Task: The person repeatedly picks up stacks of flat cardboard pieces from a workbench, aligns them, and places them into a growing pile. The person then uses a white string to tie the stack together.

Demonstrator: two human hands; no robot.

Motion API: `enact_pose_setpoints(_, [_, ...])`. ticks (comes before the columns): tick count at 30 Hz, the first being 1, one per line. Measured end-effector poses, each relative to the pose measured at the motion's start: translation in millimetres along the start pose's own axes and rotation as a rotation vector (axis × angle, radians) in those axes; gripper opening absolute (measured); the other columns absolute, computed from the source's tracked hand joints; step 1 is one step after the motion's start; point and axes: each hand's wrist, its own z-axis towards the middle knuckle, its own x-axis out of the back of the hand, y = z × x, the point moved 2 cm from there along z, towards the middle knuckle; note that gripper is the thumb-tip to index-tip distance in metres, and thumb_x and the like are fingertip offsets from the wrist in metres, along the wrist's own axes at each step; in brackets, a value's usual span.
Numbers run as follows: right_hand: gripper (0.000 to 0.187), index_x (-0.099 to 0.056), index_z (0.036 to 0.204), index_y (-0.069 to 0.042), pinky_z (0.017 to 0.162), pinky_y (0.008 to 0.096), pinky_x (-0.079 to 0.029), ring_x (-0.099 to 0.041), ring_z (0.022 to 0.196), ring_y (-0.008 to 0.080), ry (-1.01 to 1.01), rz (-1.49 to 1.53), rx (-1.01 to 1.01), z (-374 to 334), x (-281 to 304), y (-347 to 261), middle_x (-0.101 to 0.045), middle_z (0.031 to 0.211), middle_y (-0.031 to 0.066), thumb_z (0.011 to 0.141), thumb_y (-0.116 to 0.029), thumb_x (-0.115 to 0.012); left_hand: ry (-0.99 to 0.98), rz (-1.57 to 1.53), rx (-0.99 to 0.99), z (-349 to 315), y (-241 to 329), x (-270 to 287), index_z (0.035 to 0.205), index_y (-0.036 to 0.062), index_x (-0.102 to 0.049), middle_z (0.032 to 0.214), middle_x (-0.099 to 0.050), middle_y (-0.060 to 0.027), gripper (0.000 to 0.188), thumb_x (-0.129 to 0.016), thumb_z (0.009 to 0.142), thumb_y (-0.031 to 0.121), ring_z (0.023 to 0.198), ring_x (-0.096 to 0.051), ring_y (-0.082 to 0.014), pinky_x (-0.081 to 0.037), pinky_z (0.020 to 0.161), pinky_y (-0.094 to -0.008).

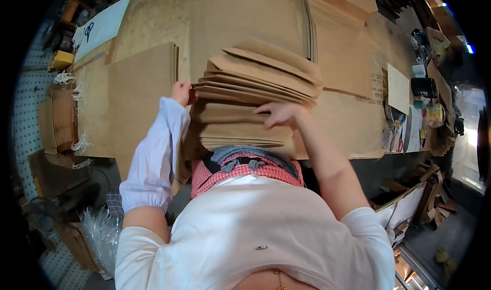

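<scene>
A fanned pile of folded brown paper bags (pixel 261 70) lies in front of me on the wooden worktable, its layers spread apart and tilted. My left hand (pixel 183 93) is closed at the pile's left edge, fingers pinching the corner of the bags. My right hand (pixel 281 114) rests with its fingers apart on the near brown paper (pixel 225 113), just under the fanned layers; it grips nothing that I can see. Closer to my waist lie more folded paper layers (pixel 240 141) at the table's front edge.
Flat stacks of brown paper lie at the left (pixel 140 85) and far right (pixel 340 49). Bundled bags with white cord handles (pixel 64 118) stand at the left edge. At the right edge are a black mug-like container (pixel 423 88), a pale card (pixel 398 90) and small tools.
</scene>
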Motion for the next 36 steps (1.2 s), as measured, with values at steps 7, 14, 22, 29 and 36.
enact_pose_setpoints(7, [0.031, -0.063, 0.085, -0.003, 0.060, 0.0286, -0.045, -0.055, 0.063, 0.0136, 0.057, -0.413, -0.124, 8.9, 43.5, 18.0, -0.061, 0.070, 0.0045, 0.081, -0.034, -0.060, -0.230, -0.122, 0.283, -48.7, -50.9, 15.2, 0.080, 0.0092, -0.055, 0.067, -0.051, -0.0006, 0.023, -0.058, 0.084, 0.032, 0.053, -0.047, -0.0125, -0.048, 0.054, -0.0287])
enact_pose_setpoints(14, [0.041, -0.059, 0.075, -0.004, 0.056, 0.0334, -0.045, -0.057, 0.060, 0.0179, 0.035, -0.468, -0.471, -30.5, 11.2, 138.0, -0.061, 0.068, 0.0074, 0.071, -0.045, -0.061, -0.089, 0.142, 0.353, -29.4, -95.9, 15.5, 0.078, 0.0068, -0.055, 0.061, -0.052, -0.0024, 0.015, -0.053, 0.086, 0.020, 0.052, -0.053, -0.0194, -0.051, 0.050, -0.0311])
enact_pose_setpoints(22, [0.040, -0.054, 0.103, -0.011, 0.081, 0.0351, -0.041, -0.050, 0.095, 0.0289, 0.438, -0.341, -0.131, -64.2, -56.9, 9.0, -0.054, 0.101, 0.0164, 0.067, -0.024, -0.063, -0.107, -0.407, 0.465, 14.7, -18.3, -0.3, 0.093, -0.0013, -0.049, 0.070, -0.060, -0.0155, 0.019, -0.039, 0.090, 0.015, 0.047, -0.054, -0.0190, -0.046, 0.037, -0.0250])
enact_pose_setpoints(29, [0.076, -0.037, 0.132, -0.011, 0.101, 0.0309, -0.027, -0.030, 0.125, 0.0251, 0.130, -0.389, 0.020, 6.6, -23.8, 16.6, -0.035, 0.134, 0.0177, 0.066, -0.025, -0.072, -0.142, -0.176, 0.138, 2.3, 25.7, -19.7, 0.098, 0.0023, -0.045, 0.073, -0.060, -0.0172, 0.021, -0.043, 0.090, 0.022, 0.048, -0.056, -0.0218, -0.049, 0.042, -0.0313])
enact_pose_setpoints(36, [0.040, -0.062, 0.101, -0.007, 0.072, 0.0292, -0.043, -0.055, 0.083, 0.0150, 0.021, -0.161, -0.129, -5.4, 48.3, -5.7, -0.062, 0.088, 0.0065, 0.074, -0.036, -0.066, -0.307, -0.016, 0.150, -31.6, -50.1, 29.5, 0.080, 0.0100, -0.049, 0.064, -0.046, 0.0005, 0.024, -0.058, 0.084, 0.032, 0.054, -0.043, -0.0125, -0.041, 0.053, -0.0299])
